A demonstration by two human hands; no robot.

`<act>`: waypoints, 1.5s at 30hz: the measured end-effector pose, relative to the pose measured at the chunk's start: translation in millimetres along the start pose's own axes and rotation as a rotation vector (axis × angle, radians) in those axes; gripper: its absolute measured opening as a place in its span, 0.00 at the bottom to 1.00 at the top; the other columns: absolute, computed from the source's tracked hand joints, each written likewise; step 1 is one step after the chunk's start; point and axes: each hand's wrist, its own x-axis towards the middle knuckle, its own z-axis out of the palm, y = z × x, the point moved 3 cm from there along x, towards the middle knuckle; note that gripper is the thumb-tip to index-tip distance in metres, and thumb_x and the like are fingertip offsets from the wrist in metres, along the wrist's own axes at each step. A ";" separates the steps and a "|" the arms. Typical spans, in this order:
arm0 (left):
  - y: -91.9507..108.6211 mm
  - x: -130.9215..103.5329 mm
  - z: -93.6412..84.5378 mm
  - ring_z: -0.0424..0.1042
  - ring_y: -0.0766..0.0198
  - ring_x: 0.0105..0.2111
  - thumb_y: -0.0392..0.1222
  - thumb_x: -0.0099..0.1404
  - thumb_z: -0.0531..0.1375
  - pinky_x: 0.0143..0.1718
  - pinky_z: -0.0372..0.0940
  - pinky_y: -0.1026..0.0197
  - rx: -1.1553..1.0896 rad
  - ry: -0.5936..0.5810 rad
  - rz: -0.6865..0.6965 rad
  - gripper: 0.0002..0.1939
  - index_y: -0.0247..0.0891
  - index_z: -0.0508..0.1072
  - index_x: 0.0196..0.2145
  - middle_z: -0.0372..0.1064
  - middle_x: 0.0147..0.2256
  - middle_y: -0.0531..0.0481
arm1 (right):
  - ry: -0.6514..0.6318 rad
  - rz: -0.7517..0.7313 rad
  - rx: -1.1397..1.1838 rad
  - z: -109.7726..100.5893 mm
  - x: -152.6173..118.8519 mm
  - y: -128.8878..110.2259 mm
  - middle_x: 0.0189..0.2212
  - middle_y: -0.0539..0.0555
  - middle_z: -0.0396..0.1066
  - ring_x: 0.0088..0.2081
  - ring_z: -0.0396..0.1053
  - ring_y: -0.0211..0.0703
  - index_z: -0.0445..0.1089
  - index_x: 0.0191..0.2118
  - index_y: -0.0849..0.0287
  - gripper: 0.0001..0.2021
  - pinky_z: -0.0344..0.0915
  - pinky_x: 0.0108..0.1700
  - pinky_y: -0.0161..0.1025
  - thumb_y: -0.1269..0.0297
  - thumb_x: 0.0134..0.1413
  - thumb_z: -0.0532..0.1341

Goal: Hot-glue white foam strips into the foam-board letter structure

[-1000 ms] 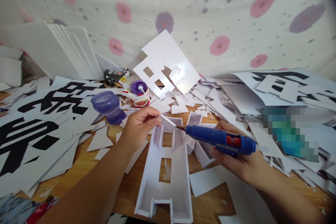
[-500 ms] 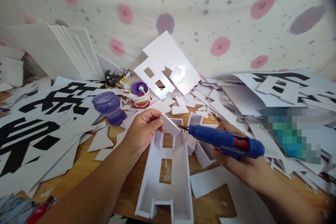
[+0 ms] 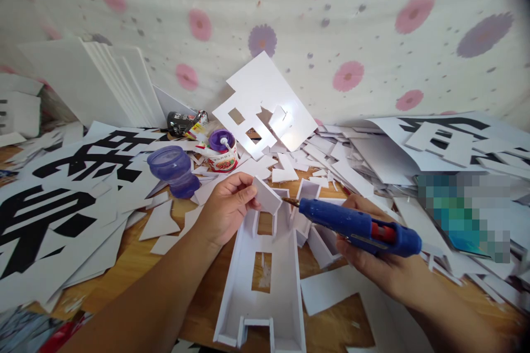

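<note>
My left hand (image 3: 232, 205) pinches a small white foam board piece (image 3: 267, 196) by its left end, above the far end of a long white foam board letter shell (image 3: 265, 306). That shell has upright walls and rectangular openings in its base. In my right hand (image 3: 379, 265) is a blue hot glue gun (image 3: 358, 226), pointing left. Its metal nozzle sits at the right edge of the small piece; whether it touches cannot be made out. Smaller walled white shapes (image 3: 325, 242) stand just right of the long shell, partly behind the glue gun.
A purple translucent cup (image 3: 171, 171) and a paper noodle bowl (image 3: 222, 159) stand behind my left hand. White offcuts and printed letter sheets (image 3: 37, 226) cover much of the wooden table. Foam board sheets (image 3: 111, 85) lean at the back left, and a cut-out board (image 3: 265, 99) stands at the back.
The glue gun has shifted slightly right and down, its nozzle staying by the small piece's edge. The small piece has tilted a little. The whole view has moved slightly.
</note>
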 end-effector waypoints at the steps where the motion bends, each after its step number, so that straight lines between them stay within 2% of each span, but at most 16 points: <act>1: -0.4 -0.3 0.2 0.68 0.69 0.22 0.41 0.49 0.73 0.26 0.65 0.68 0.000 0.000 -0.002 0.13 0.35 0.73 0.28 0.70 0.22 0.54 | 0.002 0.002 -0.003 -0.1 -0.1 0.1 0.24 0.49 0.60 0.27 0.60 0.41 0.60 0.28 0.55 0.08 0.58 0.29 0.39 0.68 0.59 0.55; 14: -5.5 -4.9 4.5 0.69 0.70 0.22 0.38 0.51 0.71 0.26 0.67 0.68 -0.059 0.018 -0.077 0.14 0.35 0.69 0.27 0.66 0.21 0.58 | 0.070 -0.022 -0.077 -2.1 -1.0 -1.1 0.25 0.50 0.63 0.27 0.62 0.42 0.63 0.30 0.54 0.06 0.61 0.32 0.43 0.68 0.58 0.56; 19: -5.5 -3.7 5.1 0.70 0.70 0.23 0.37 0.53 0.70 0.28 0.68 0.68 -0.104 -0.015 -0.090 0.13 0.35 0.68 0.25 0.66 0.21 0.57 | 0.078 -0.015 -0.066 -0.4 -2.9 2.4 0.25 0.50 0.63 0.26 0.62 0.42 0.63 0.30 0.54 0.06 0.60 0.27 0.40 0.67 0.58 0.56; 25: -6.0 -3.9 4.2 0.71 0.70 0.22 0.36 0.53 0.71 0.27 0.69 0.69 -0.122 -0.002 -0.103 0.13 0.36 0.68 0.26 0.67 0.21 0.57 | 0.119 0.002 -0.070 1.3 -3.1 6.0 0.23 0.51 0.62 0.24 0.61 0.42 0.63 0.28 0.53 0.07 0.58 0.24 0.40 0.64 0.58 0.56; 31: -6.1 -3.1 1.9 0.72 0.70 0.24 0.37 0.53 0.71 0.28 0.69 0.70 -0.128 -0.027 -0.111 0.13 0.35 0.68 0.26 0.70 0.22 0.55 | 0.076 0.007 -0.037 0.7 -3.8 3.7 0.27 0.51 0.62 0.28 0.62 0.41 0.64 0.29 0.55 0.06 0.61 0.29 0.41 0.67 0.57 0.58; 45: -7.0 -2.5 1.5 0.71 0.72 0.23 0.36 0.54 0.70 0.27 0.68 0.72 -0.153 -0.035 -0.124 0.12 0.35 0.68 0.28 0.71 0.25 0.54 | 0.034 0.006 -0.060 0.3 -1.6 0.6 0.27 0.51 0.63 0.28 0.62 0.41 0.63 0.30 0.55 0.05 0.60 0.28 0.40 0.68 0.56 0.58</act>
